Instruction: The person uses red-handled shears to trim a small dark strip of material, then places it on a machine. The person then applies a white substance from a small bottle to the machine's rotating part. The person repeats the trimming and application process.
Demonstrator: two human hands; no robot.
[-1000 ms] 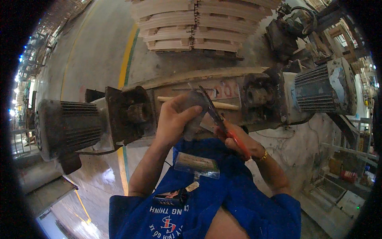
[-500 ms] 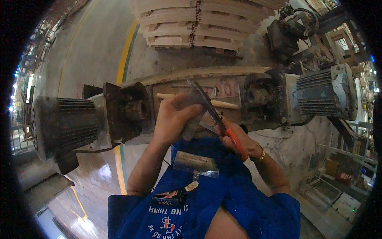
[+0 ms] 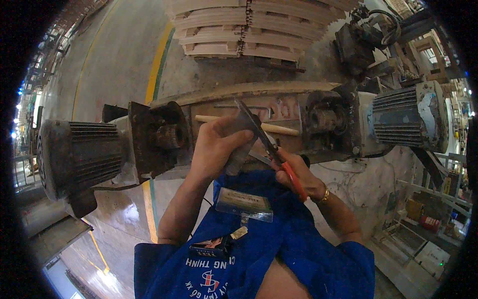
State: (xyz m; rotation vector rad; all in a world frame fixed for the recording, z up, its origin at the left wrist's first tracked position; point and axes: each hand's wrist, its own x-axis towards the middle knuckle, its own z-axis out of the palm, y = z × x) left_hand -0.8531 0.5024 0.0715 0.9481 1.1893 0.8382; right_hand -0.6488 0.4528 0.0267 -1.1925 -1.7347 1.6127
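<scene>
Between the two motors [image 3: 79,154], left hand [image 3: 215,149] clamps a thin, bendy-looking grey sheet [image 3: 242,137] by its edge while right hand [image 3: 298,177] closes on red-handled scissors [image 3: 271,149].

A matt grey sheet [image 3: 242,142], stiff and slightly worn, meets dull steel scissors [image 3: 264,142] with glossy red plastic handles. Two cast-metal motors [image 3: 82,154] flank them, their ribbed housings grimy and rust-stained, the right motor's paint [image 3: 413,112] flaking. Pale raw wooden boards [image 3: 249,25] lie stacked beyond. The blue cloth shirt [image 3: 279,239] carries a clear glossy plastic badge sleeve [image 3: 245,204]; the floor [image 3: 124,224] gleams, polished.
</scene>
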